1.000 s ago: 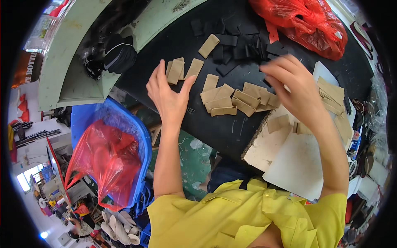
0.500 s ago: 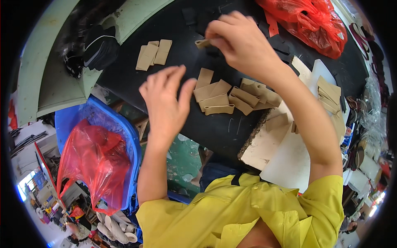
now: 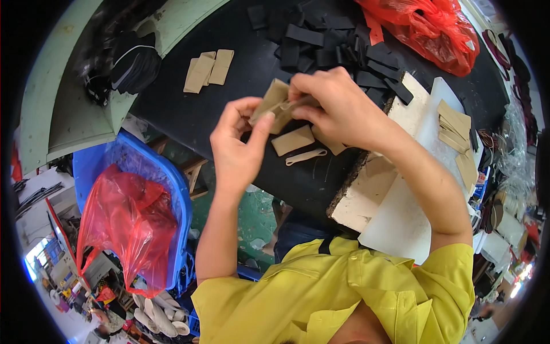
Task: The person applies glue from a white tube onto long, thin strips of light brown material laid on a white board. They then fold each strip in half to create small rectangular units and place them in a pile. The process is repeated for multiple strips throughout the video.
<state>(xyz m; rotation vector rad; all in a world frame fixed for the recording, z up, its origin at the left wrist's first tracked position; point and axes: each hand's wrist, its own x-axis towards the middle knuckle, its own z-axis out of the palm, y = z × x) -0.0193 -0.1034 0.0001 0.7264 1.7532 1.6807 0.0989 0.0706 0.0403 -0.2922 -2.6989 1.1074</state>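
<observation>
Over the black tabletop, my left hand (image 3: pixel 238 135) pinches tan fabric bands (image 3: pixel 274 94) between thumb and fingers. My right hand (image 3: pixel 338 106) meets it from the other side, its fingers closed on the same tan bands. How many bands are in the hands I cannot tell. Just below them lie a flat tan band (image 3: pixel 293 141) and a narrow folded tan loop (image 3: pixel 306 156); more tan fabric is partly covered by my right hand. Farther left rests a small group of tan bands (image 3: pixel 200 71).
Black fabric bands (image 3: pixel 326 49) are heaped at the back, beside a red plastic bag (image 3: pixel 424 34). A white board (image 3: pixel 401 226) on the right carries tan pieces (image 3: pixel 454 129). At left stands a blue bin (image 3: pixel 183 195) with a red bag (image 3: pixel 129 223) in it.
My right hand has come down from the back of the table to my left hand, which has moved right. Several tan bands from the pile are now between both hands. The black heap is uncovered.
</observation>
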